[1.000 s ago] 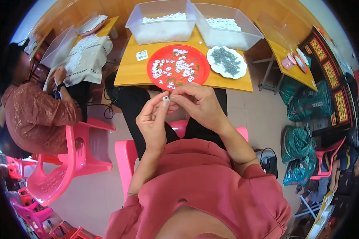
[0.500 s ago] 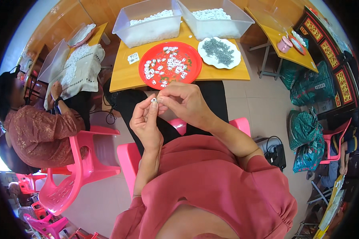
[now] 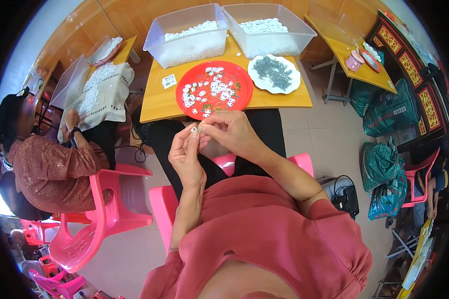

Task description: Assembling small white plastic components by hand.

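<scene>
A small white plastic piece [image 3: 194, 129] with a dark spot sits pinched between the thumb and fingers of my left hand [image 3: 187, 158]. Against its right side, the thumb and forefinger of my right hand [image 3: 234, 132] are pressed together; whatever tiny thing they hold is hidden. Both hands are over my lap, just short of the table edge. Beyond them lies a round red tray [image 3: 243, 77] scattered with many similar white pieces [image 3: 222, 90]. A scalloped white plate [image 3: 293, 85] to its right bears a heap of small dark grey metal pins or screws [image 3: 273, 72].
Two clear plastic bins [image 3: 187, 47] of white pieces stand along the back of the yellow table [image 3: 157, 107]. A co-worker [image 3: 55, 164] sits at the left beside a pink chair [image 3: 102, 219]. Green sacks [image 3: 379, 167] and a side table [image 3: 351, 57] are on the right.
The picture has shifted slightly, with the table sitting a little lower. My hands stay together at the white piece, with only small changes in the fingers.
</scene>
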{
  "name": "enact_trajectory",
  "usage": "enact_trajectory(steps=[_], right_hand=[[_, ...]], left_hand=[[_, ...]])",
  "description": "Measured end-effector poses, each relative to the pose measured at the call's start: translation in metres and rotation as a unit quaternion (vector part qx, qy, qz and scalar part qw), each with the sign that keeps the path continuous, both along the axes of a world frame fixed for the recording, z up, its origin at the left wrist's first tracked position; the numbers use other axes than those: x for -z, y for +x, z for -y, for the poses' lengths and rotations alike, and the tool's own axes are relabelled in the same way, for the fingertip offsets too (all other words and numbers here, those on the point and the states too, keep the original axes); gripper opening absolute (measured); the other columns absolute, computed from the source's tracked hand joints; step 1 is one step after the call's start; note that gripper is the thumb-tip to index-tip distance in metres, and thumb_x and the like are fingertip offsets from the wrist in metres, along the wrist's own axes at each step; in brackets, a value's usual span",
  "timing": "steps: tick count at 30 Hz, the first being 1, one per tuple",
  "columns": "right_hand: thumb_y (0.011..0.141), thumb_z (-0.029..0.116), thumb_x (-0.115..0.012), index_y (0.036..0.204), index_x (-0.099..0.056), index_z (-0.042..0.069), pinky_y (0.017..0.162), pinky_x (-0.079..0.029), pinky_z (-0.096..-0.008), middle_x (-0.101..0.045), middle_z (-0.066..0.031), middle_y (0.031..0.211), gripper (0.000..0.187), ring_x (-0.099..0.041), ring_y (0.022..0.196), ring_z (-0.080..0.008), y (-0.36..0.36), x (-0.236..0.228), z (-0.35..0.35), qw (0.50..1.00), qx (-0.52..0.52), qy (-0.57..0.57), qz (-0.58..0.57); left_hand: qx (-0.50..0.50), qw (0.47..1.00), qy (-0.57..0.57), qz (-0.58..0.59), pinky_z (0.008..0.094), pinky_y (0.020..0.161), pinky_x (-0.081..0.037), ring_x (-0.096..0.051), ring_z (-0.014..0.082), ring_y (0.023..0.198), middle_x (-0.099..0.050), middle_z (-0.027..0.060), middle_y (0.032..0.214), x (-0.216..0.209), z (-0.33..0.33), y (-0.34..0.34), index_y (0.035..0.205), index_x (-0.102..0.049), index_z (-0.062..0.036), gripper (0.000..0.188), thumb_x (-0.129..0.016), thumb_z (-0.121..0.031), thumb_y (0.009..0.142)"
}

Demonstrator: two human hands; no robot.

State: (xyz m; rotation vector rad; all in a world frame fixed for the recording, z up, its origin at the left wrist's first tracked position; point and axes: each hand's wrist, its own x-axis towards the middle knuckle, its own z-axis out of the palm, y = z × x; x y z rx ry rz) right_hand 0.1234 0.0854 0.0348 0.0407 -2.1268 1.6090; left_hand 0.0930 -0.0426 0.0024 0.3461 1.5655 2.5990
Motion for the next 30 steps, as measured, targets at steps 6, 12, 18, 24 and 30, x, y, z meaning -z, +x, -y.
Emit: enact_trajectory(steps=[6,12,18,24,30], right_hand=[[0.081,0.020,-0.062,0.085,-0.068,-0.001,0.058,-0.047,-0.0298,-0.062,-0.0105,0.063,0.022,-0.061,0.062,-0.0142,-0.048,0.021,-0.046,0.988,0.051,0.135,0.050],[0.077,0.015,-0.060,0.080,-0.068,0.002,0.065,-0.048,-0.0425,-0.065,-0.0141,0.069,0.015,-0.063,0.067,-0.0320,-0.144,0.072,-0.084,0.921,0.075,0.383,-0.002],[0.075,0.011,-0.059,0.078,-0.066,0.003,0.070,-0.048,-0.0435,-0.065,-0.0159,0.078,0.011,-0.062,0.076,-0.0338,-0.175,0.082,-0.080,0.862,0.004,0.502,0.071],[0.074,0.008,-0.058,0.076,-0.065,-0.003,0.063,-0.051,-0.0415,-0.063,-0.0216,0.075,0.013,-0.063,0.073,-0.0344,-0.163,0.070,-0.078,0.915,-0.014,0.399,0.060],[0.082,0.006,-0.062,0.098,-0.066,-0.001,0.061,-0.051,-0.0256,-0.064,-0.0073,0.074,0.018,-0.062,0.069,-0.0125,-0.064,0.000,-0.042,0.977,-0.125,-0.076,0.155]], left_hand=[[0.005,0.999,0.007,0.033,0.0218,0.067,-0.051,-0.065,0.0142,0.073,-0.066,0.0129,0.089,-0.007,0.008,-0.007,0.107,-0.057,0.0021,0.020,-0.057,-0.007,0.090],[0.011,0.997,0.030,0.068,0.0197,0.064,-0.050,-0.065,0.0130,0.072,-0.066,0.0127,0.090,-0.006,0.010,-0.016,0.109,-0.057,0.0015,0.021,-0.056,-0.007,0.090],[0.007,0.997,0.038,0.072,0.0189,0.063,-0.050,-0.064,0.0119,0.071,-0.067,0.0125,0.090,-0.008,0.014,-0.017,0.109,-0.057,0.0013,0.021,-0.056,-0.008,0.090],[0.009,0.996,0.049,0.071,0.0188,0.062,-0.049,-0.063,0.0103,0.068,-0.067,0.0121,0.090,-0.005,0.014,-0.016,0.109,-0.057,0.0006,0.021,-0.055,-0.008,0.090],[-0.007,0.997,0.064,0.038,0.0188,0.063,-0.048,-0.061,0.0090,0.066,-0.067,0.0100,0.087,-0.009,0.012,-0.011,0.108,-0.058,-0.0016,0.021,-0.057,-0.012,0.090]])
